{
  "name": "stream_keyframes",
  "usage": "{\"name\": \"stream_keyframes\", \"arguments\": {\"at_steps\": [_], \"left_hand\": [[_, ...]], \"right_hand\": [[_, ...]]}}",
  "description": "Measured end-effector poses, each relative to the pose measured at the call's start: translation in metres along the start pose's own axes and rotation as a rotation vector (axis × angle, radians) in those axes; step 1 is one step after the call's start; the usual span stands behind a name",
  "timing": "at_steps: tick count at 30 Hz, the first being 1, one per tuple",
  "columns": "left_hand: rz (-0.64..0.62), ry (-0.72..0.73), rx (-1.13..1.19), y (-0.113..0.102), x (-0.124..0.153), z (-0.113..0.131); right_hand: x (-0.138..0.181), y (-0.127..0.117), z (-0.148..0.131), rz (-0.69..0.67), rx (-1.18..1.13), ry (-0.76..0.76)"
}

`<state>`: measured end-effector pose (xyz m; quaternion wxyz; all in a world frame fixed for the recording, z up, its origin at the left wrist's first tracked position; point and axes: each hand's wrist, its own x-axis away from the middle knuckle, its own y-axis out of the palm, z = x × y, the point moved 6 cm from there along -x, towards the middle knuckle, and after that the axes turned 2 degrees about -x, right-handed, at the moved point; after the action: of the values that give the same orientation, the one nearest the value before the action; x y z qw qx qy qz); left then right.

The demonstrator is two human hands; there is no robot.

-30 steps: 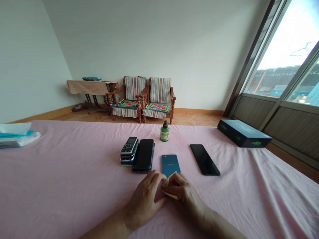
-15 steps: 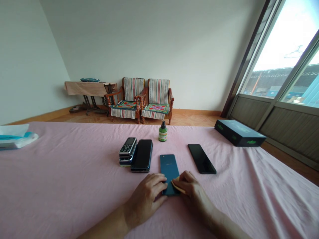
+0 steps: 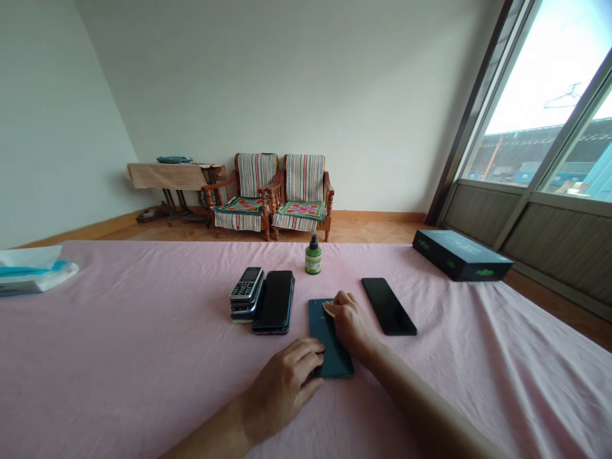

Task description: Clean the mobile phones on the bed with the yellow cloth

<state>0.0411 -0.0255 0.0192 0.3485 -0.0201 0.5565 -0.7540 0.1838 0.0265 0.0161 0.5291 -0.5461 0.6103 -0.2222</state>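
Note:
A dark blue-green smartphone (image 3: 337,357) lies back up on the pink cloth in front of me. My left hand (image 3: 289,376) grips its lower left edge, fingertips on the back and the thumb by the bottom corner. Over the phone's upper part, my right hand (image 3: 351,322) presses a thin pale-yellow pad (image 3: 328,310) against the back, its fingers closed on it. Most of the pad is hidden under those fingers; whether it is sponge or cloth I cannot tell. To the right lies a black smartphone (image 3: 389,306), screen up.
Left of the phone stand a stack of smartphones (image 3: 274,299) and a stack topped by a keypad phone (image 3: 247,284). Behind is a green spray bottle (image 3: 313,257). A black box (image 3: 461,255) sits far right, a tissue pack (image 3: 38,271) far left. Two chairs (image 3: 301,197) stand beyond the table.
My right hand has slid the pad from the phone's lower right part up to its top end. My left hand stays at the lower left edge.

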Motion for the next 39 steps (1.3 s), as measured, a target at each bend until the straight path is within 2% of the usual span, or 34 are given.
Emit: {"name": "stream_keyframes", "arguments": {"at_steps": [10, 14, 18, 22, 27, 30, 34, 39], "left_hand": [[0.007, 0.013, -0.011, -0.001, -0.001, 0.002], [0.027, 0.057, -0.047, -0.002, -0.001, 0.006], [0.023, 0.127, -0.06, -0.004, -0.001, 0.013], [0.025, 0.149, -0.056, -0.005, -0.002, 0.014], [0.02, 0.154, -0.052, -0.005, -0.002, 0.014], [0.011, 0.15, -0.055, -0.005, -0.002, 0.013], [-0.002, 0.148, -0.06, -0.004, -0.003, 0.013], [-0.019, 0.097, -0.085, -0.003, -0.002, 0.012]], "right_hand": [[0.071, -0.015, -0.029, -0.091, -0.19, -0.004], [0.085, -0.017, -0.036, -0.109, -0.214, -0.025], [0.07, -0.017, -0.025, -0.109, -0.208, 0.027], [0.03, -0.012, -0.01, -0.099, -0.053, 0.004], [-0.023, 0.009, -0.005, -0.073, 0.022, -0.052], [-0.039, 0.022, -0.01, -0.063, 0.013, -0.079], [-0.035, 0.026, -0.019, -0.054, -0.007, -0.105], [-0.001, 0.011, -0.034, -0.058, -0.072, -0.149]]}}
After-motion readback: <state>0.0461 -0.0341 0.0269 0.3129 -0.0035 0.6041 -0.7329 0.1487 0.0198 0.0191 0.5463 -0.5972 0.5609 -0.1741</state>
